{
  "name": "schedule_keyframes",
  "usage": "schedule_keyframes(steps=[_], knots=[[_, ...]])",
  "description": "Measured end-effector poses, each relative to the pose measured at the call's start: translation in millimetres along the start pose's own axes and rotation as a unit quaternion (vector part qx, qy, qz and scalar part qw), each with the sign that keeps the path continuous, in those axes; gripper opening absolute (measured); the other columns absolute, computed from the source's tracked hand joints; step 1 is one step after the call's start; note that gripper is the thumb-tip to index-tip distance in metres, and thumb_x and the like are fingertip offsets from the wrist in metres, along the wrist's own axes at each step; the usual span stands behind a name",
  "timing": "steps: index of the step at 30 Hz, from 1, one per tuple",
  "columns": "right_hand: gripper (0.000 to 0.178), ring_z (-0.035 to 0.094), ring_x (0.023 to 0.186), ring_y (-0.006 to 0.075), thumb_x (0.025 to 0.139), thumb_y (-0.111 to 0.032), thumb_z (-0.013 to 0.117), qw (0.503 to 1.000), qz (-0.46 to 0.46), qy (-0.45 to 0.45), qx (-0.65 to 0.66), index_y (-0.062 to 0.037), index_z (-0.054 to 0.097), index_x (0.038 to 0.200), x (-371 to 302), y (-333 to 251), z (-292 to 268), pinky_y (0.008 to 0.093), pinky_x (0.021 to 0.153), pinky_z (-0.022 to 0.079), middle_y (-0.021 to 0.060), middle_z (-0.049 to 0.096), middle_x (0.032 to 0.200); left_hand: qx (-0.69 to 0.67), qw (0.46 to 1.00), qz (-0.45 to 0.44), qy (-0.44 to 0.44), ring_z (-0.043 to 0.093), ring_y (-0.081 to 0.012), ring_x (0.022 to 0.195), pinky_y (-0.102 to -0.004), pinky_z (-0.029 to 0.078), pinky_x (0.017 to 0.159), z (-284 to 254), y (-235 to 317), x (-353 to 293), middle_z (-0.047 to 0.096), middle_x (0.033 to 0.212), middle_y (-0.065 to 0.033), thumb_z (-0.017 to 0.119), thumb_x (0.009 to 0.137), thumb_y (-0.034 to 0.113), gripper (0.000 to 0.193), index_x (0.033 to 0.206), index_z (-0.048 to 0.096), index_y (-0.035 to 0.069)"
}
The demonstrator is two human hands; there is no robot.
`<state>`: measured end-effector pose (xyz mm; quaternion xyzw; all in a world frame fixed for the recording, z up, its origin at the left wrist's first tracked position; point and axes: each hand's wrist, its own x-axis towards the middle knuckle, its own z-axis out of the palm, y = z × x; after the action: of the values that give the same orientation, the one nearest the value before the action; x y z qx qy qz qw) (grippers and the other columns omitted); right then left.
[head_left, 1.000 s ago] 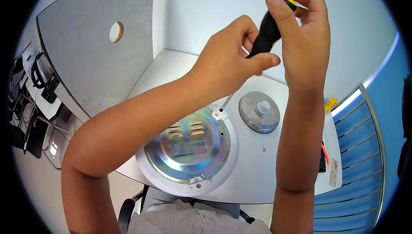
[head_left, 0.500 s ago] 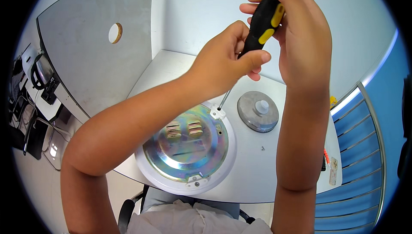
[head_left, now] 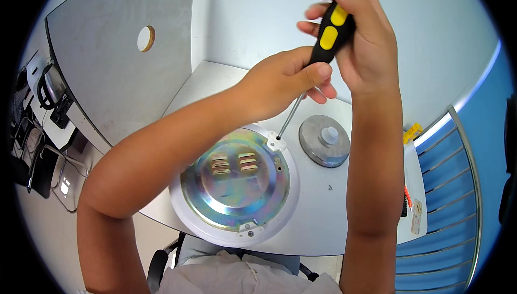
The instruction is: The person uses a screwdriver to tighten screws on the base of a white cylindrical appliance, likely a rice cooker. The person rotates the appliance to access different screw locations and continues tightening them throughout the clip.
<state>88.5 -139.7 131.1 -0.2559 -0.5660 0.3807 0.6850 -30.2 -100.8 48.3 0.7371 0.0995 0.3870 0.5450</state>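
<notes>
1. Left hand [head_left: 288, 81] grips the screwdriver's [head_left: 326, 40] lower handle; right hand's [head_left: 369, 46] fingers loosely grasp its top.
2. Its tip meets the far bracket [head_left: 276, 143] of the round fixture [head_left: 229, 194] on the desk [head_left: 318, 221]; seemingly unfinished.
3. Near bracket [head_left: 241, 228] has a screw [head_left: 250, 234]; one apparently lies loose.

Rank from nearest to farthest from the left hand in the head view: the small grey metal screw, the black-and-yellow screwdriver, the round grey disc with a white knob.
1. Screwdriver: in the left hand.
2. Disc: on the white table, to the hand's right.
3. Screw: past the disc, toward the person.
</notes>
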Motion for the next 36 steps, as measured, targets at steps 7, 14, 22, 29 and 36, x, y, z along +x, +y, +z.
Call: schedule_keyframes(steps=[7, 14, 22, 29, 36], knots=[[0.024, 0.061, 0.065, 0.0205, 0.091, -0.018, 0.06, 0.992, -0.046, 0.045, -0.106, -0.0046, 0.048, 0.107, -8, 9, -1, 0.0287, 0.057, 0.054, 0.0116, 0.057, 0.083, 0.221, 0.971, 0.007, 0.086, 0.059, -0.0203, 0.068, -0.0349, 0.044, 0.062, 20, 6, -8, 0.062, 0.074, -0.0103, 0.062, 0.088, 0.029, 0.035, 0.099, 0.054, -0.002], [0.014, 0.048, 0.058, 0.013, 0.093, -0.016, 0.051, 0.918, 0.025, -0.361, 0.161, -0.0058, 0.055, 0.102, 24, 15, -30, 0.0289, 0.053, 0.045, 0.0041, 0.05, 0.071, 0.021, 0.989, -0.038, -0.141, 0.06, -0.018, 0.107, -0.0335, 0.043, 0.092, -18, 17, -4, 0.067, 0.103, -0.007, 0.042, 0.1, 0.044, 0.044, 0.116, 0.057, 0.005], [0.029, 0.06, 0.071, 0.0181, 0.088, -0.019, 0.064, 0.959, -0.131, 0.124, -0.219, -0.0004, 0.055, 0.108, -13, 12, 9, 0.0332, 0.069, 0.056, 0.0085, 0.057, 0.083, 0.123, 0.989, 0.052, 0.066, 0.061, -0.0197, 0.073, -0.0363, 0.046, 0.068, 11, -6, -5, 0.064, 0.08, -0.008, 0.049, 0.097, 0.036, 0.034, 0.096, 0.055, 0.002], [0.018, 0.046, 0.06, 0.0104, 0.09, -0.018, 0.061, 0.976, -0.005, -0.209, 0.063, -0.0047, 0.056, 0.101, 16, 13, -24, 0.0258, 0.053, 0.042, 0.0025, 0.048, 0.076, 0.168, 0.985, 0.033, 0.016, 0.062, -0.0208, 0.074, -0.0363, 0.047, 0.07, 1, 1, -10, 0.066, 0.084, -0.0093, 0.049, 0.098, 0.039, 0.037, 0.098, 0.055, 0.003], [0.04, 0.058, 0.072, 0.0178, 0.089, -0.027, 0.061, 0.99, -0.024, -0.137, -0.036, -0.0026, 0.051, 0.118, 5, 20, -12, 0.032, 0.066, 0.052, 0.0107, 0.058, 0.091, -0.009, 0.999, 0.003, -0.045, 0.063, -0.0148, 0.091, -0.03, 0.046, 0.085, -11, -3, -8, 0.068, 0.094, -0.0083, 0.044, 0.101, 0.042, 0.041, 0.106, 0.059, 0.004]])
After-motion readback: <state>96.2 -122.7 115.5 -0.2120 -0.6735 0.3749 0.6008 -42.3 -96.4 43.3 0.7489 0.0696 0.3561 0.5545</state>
